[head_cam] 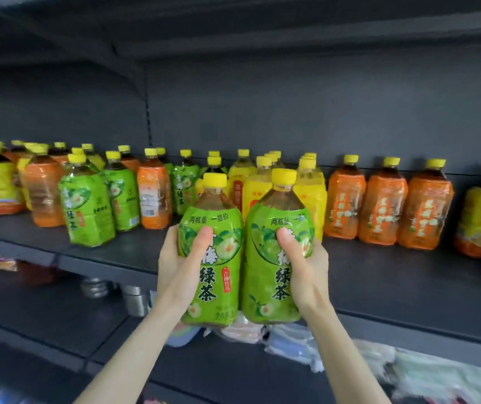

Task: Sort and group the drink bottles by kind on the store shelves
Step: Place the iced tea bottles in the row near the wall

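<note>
One head-worn wide-angle view faces the drink shelf (393,281) from close in front.

Arms outstretched, left hand (179,269) and right hand (306,268) both grip.

The light is soft and even, coming from my side of the shelf (408,287). My left hand (179,266), my right hand (306,266) and the left green bottle (215,284) and right green bottle (271,290) they grip are bright, the sharpest things at mid-frame. The dark panels in the upper frame are dim and swallow detail. The rows of bottles (382,205) behind are a touch soft, with pale sheen on their plastic and only faint shadows at their feet. Toward the left edge bottles lean and smear — wide-angle stretch — and the shelf lines bow. The lower corners are heavily blurred; the packets (426,371) at lower right are mush.
</note>
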{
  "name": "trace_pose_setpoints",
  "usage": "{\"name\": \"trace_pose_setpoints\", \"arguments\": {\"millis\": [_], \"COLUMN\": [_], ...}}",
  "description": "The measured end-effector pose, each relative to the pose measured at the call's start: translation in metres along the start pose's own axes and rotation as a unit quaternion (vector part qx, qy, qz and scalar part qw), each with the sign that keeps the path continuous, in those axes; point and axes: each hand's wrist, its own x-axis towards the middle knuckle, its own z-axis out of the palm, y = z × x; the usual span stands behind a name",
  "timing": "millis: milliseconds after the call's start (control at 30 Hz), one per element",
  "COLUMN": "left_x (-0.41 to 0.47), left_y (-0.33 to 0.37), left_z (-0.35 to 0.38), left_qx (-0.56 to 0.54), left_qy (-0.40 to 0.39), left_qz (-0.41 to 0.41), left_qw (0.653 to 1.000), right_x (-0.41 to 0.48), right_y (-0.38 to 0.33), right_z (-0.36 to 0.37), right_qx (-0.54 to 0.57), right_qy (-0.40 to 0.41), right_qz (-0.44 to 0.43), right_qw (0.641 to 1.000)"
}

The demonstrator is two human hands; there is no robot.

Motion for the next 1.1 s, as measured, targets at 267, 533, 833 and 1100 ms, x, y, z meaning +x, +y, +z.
{"name": "trace_pose_setpoints", "arguments": {"millis": [267,533,833,1100], "left_x": [0.069,0.145,0.2,0.21], "left_y": [-0.019,-0.057,-0.096,-0.112], "left_z": [-0.093,-0.115,-0.117,-0.117], "left_qx": [0.065,0.044,0.024,0.013], "left_qy": [0.041,-0.002,-0.103,-0.165], "left_qz": [-0.021,-0.031,-0.024,-0.047], "left_qw": [0.997,0.999,0.994,0.985], "right_x": [0.017,0.059,0.08,0.075], "right_y": [0.009,0.042,0.068,0.073], "right_z": [0.113,0.173,0.196,0.208], "right_qx": [-0.039,-0.055,-0.086,-0.133], "right_qy": [0.014,0.054,0.141,0.211], "right_qz": [-0.004,-0.012,-0.024,-0.042], "right_qw": [0.999,0.997,0.986,0.968]}}
